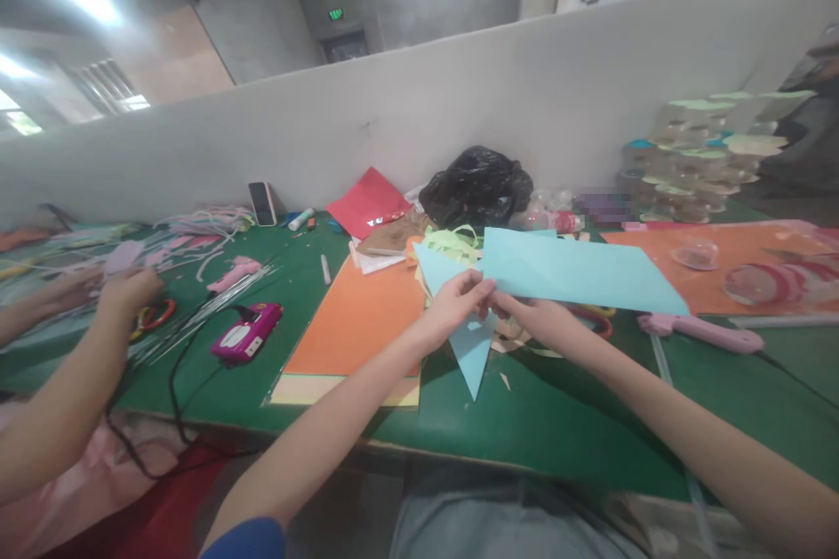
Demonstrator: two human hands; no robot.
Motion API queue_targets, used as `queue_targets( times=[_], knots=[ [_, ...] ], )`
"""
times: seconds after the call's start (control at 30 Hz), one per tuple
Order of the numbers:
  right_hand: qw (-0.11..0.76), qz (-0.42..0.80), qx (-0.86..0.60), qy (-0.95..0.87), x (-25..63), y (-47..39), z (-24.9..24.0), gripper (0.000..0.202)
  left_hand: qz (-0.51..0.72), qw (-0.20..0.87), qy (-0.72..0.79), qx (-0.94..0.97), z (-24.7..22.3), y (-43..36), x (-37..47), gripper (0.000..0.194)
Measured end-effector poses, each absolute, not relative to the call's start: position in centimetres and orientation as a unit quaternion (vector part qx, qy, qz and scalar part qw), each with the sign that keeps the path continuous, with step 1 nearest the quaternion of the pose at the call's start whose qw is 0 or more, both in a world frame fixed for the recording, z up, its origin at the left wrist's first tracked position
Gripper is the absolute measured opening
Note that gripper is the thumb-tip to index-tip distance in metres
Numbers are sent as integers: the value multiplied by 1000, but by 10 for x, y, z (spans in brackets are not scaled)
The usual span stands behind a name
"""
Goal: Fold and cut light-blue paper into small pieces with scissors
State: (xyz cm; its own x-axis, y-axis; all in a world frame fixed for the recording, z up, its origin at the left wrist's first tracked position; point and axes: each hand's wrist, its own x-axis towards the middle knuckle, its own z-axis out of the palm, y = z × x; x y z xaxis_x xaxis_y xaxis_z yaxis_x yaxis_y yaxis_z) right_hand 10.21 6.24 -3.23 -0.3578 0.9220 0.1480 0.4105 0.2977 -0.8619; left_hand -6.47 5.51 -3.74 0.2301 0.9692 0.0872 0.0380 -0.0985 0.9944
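Both hands meet over the green table, closed on light blue paper point(577, 269). My left hand point(459, 301) pinches it at its left end, thumb and finger together. Right beside it, my right hand point(524, 314) grips the lower edge with bent fingers. The broad part stretches out to the right. Below my hands hangs a pointed, triangular light blue piece point(473, 358); whether it belongs to the same sheet is hidden by my fingers. Pale green paper strips point(452, 243) lie just behind. Scissors with red and yellow handles point(599, 323) show partly under the paper.
Orange sheets point(367, 323) lie to the left, a black plastic bag point(481, 188) at the back. A pink glue gun point(701, 334) and plastic bottles point(780, 279) are on the right. Farther left are a magenta device point(247, 334) and another person's hands point(128, 288).
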Motion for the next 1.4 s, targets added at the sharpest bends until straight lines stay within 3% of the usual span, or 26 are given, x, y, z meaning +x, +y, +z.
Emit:
queue_targets(
  times=[0.27, 0.57, 0.93, 1.13, 1.4],
  knots=[
    [312, 432, -492, -688, 102, 62, -26, 39, 468, 483, 444, 593, -31, 53, -65, 42],
    [383, 430, -497, -649, 116, 73, -17, 42, 512, 450, 459, 570, -31, 60, -72, 42],
    [381, 420, -480, -669, 117, 71, -13, 45, 435, 463, 478, 606, -28, 58, -74, 49],
    [498, 343, -527, -598, 141, 86, -9, 33, 462, 429, 493, 599, -20, 61, -79, 49],
    [566, 307, -527, -555, 161, 97, -2, 29, 449, 405, 522, 601, -27, 69, -85, 45]
  ],
)
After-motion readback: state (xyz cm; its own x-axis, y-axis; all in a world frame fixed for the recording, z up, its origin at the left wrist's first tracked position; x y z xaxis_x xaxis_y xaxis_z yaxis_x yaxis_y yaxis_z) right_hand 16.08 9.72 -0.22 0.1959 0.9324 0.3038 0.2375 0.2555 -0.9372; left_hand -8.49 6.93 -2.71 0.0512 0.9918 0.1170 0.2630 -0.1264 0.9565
